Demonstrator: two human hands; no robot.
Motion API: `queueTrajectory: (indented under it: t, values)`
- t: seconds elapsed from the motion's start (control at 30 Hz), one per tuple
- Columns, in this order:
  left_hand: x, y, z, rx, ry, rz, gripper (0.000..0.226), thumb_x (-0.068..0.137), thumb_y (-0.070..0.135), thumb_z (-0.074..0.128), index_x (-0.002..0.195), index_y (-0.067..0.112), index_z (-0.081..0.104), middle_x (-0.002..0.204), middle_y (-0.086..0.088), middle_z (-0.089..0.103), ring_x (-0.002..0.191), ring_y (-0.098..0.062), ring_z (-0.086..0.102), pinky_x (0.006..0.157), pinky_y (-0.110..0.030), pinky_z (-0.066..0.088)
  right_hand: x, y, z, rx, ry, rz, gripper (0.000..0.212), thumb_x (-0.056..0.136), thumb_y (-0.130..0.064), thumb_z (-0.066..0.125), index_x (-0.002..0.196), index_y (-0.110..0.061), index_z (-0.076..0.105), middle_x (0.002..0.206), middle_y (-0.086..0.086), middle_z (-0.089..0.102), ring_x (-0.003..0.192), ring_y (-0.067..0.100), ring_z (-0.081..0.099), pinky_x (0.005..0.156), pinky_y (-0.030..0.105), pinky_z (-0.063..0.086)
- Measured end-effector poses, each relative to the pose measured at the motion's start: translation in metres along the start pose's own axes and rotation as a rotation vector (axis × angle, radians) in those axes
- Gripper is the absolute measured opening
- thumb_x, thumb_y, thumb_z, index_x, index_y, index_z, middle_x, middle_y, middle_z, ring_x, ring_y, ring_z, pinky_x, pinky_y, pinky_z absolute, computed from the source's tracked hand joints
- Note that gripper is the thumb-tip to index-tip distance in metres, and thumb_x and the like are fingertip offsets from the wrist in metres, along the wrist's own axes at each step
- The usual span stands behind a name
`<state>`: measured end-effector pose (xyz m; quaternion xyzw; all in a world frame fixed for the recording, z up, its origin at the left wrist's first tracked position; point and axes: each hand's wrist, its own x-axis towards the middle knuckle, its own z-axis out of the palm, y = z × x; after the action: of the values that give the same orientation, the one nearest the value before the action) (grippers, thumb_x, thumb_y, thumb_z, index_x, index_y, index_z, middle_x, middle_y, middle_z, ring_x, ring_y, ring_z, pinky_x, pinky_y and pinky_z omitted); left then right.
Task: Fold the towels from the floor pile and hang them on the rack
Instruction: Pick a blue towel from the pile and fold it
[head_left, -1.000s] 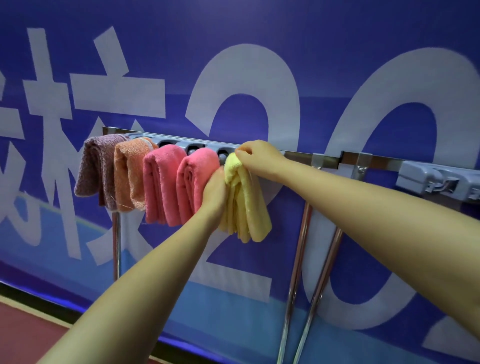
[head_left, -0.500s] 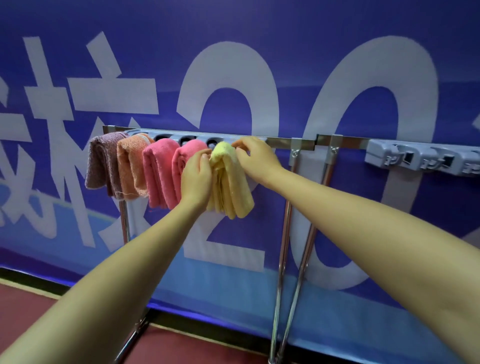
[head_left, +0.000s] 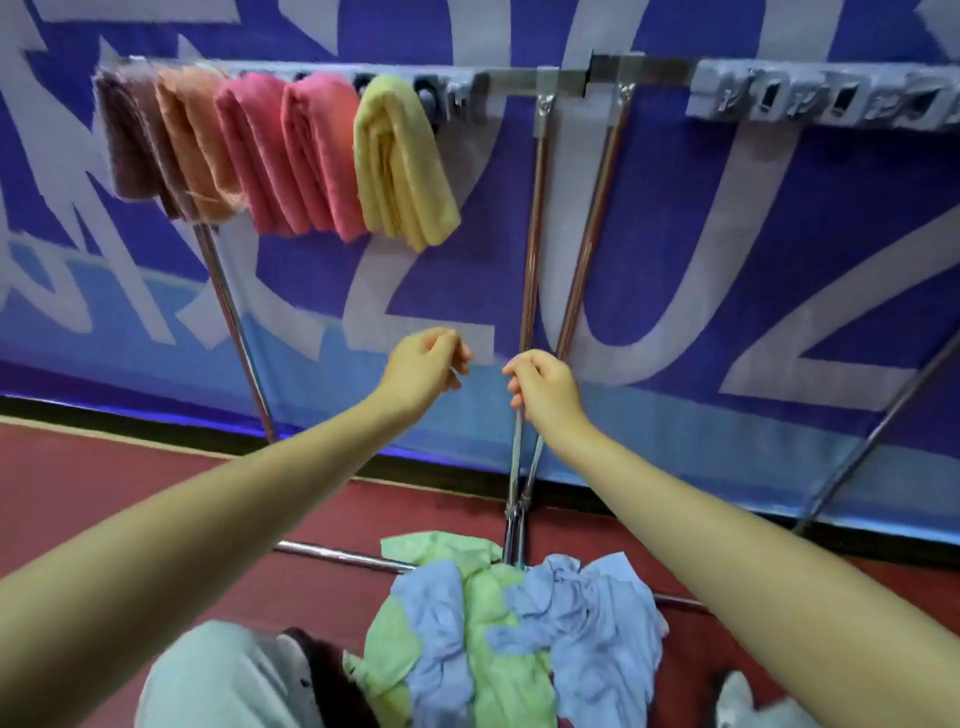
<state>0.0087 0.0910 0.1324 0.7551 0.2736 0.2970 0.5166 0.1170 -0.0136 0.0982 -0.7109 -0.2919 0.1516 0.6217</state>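
Five folded towels hang at the left end of the rack (head_left: 519, 78) – the yellow towel (head_left: 402, 161) outermost – and both the left hand (head_left: 423, 366) and right hand (head_left: 543, 387), fingers loosely curled on nothing, hover between rack and floor pile (head_left: 498, 634) (green and blue), so the next move is likely reaching down for another.

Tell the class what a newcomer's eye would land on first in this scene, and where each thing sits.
First, the row of folded towels hanging on the rack at upper left, ending with the yellow towel on the right. Next, the crumpled green and blue floor pile at bottom centre. Between them, the left hand and right hand, fingers loosely curled, hold nothing.
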Motion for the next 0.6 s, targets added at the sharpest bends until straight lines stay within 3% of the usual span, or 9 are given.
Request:
queueTrajectory:
  t: [0.17, 0.33, 0.5, 0.6]
  values:
    - [-0.057, -0.090, 0.050, 0.057, -0.198, -0.188, 0.037, 0.099, 0.009, 0.038, 0.070, 0.015, 0.059, 0.065, -0.003, 0.059, 0.049, -0.007, 0.051, 0.056, -0.022, 0.043, -0.060, 0.110, -0.030, 0.042, 0.071, 0.266, 0.030, 0.091, 0.001, 0.043, 0.067, -0.012, 0.055, 0.058, 0.004, 0.046, 0.032, 0.001, 0.039, 0.035, 0.013, 0.028]
    - [-0.098, -0.190, 0.088, 0.194, -0.381, -0.373, 0.024, 0.098, 0.003, 0.039, 0.091, 0.012, 0.061, 0.081, -0.002, 0.060, 0.062, -0.008, 0.053, 0.047, -0.009, 0.038, -0.111, 0.218, -0.057, -0.068, 0.095, 0.530, 0.029, 0.092, -0.001, 0.042, 0.071, -0.011, 0.060, 0.062, 0.004, 0.053, 0.048, 0.010, 0.047, 0.046, 0.018, 0.035]
    - [-0.112, -0.281, 0.111, 0.261, -0.396, -0.628, 0.027, 0.099, 0.008, 0.038, 0.111, 0.010, 0.062, 0.100, -0.007, 0.062, 0.071, -0.012, 0.054, 0.059, -0.020, 0.041, -0.132, 0.304, -0.064, -0.106, 0.106, 0.814, 0.027, 0.091, -0.005, 0.048, 0.067, -0.013, 0.057, 0.062, 0.003, 0.052, 0.050, 0.013, 0.048, 0.046, 0.020, 0.033]
    - [-0.104, -0.324, 0.118, 0.296, -0.391, -0.731, 0.030, 0.100, 0.012, 0.041, 0.120, 0.006, 0.061, 0.116, -0.015, 0.064, 0.097, -0.030, 0.061, 0.073, -0.029, 0.043, -0.126, 0.343, -0.059, -0.164, 0.047, 0.898, 0.022, 0.090, -0.006, 0.050, 0.071, -0.012, 0.058, 0.063, 0.003, 0.054, 0.054, 0.016, 0.049, 0.051, 0.024, 0.036]
